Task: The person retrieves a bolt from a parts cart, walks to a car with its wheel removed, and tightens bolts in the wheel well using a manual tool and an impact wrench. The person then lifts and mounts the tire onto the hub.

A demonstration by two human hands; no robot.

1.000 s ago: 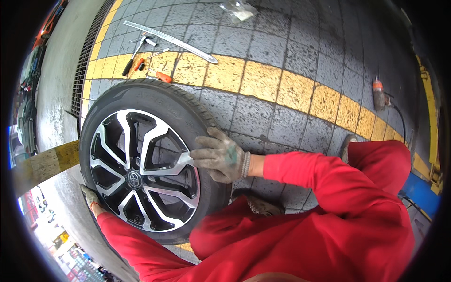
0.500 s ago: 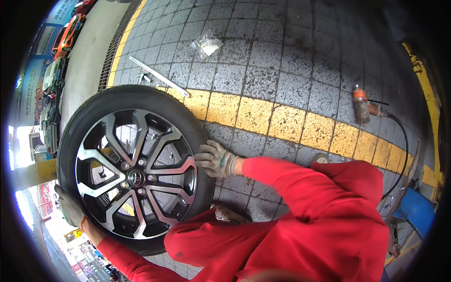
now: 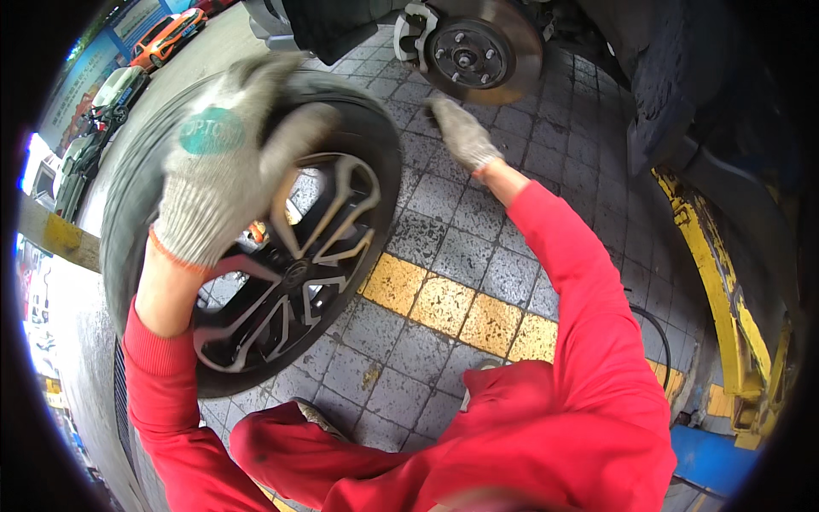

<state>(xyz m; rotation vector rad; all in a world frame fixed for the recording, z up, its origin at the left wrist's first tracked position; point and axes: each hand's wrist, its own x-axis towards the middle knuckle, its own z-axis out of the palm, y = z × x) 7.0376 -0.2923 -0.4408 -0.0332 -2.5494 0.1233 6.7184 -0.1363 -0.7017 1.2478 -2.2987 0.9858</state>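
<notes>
A wheel with a black tyre (image 3: 375, 128) and a black-and-silver spoked alloy rim (image 3: 296, 271) stands in front of me, left of centre. My left hand (image 3: 209, 171), in a grey-white knit glove, is over the tyre's upper left part with the thumb spread away. Its fingertips are smeared by motion, and whether they touch the tyre I cannot tell. To the right of the wheel and apart from it, my right hand (image 3: 465, 136) is stretched out, also gloved, with nothing in it. Just beyond it is a bare brake disc (image 3: 520, 51) with studs on its hub (image 3: 466, 57) and a silver caliper (image 3: 414, 34).
A dark vehicle body (image 3: 682, 77) overhangs the far right. Along the right side runs a worn yellow steel arm (image 3: 704, 273), with a blue part (image 3: 712, 461) below it. A black hose (image 3: 655, 328) lies on the tiled floor, crossed by a yellow stripe (image 3: 444, 305). Parked cars (image 3: 166, 38) show far left.
My right hand has left the tyre and reaches forward; my left hand has moved up over the tyre's top. The view has swung, bringing in the brake disc and vehicle.
</notes>
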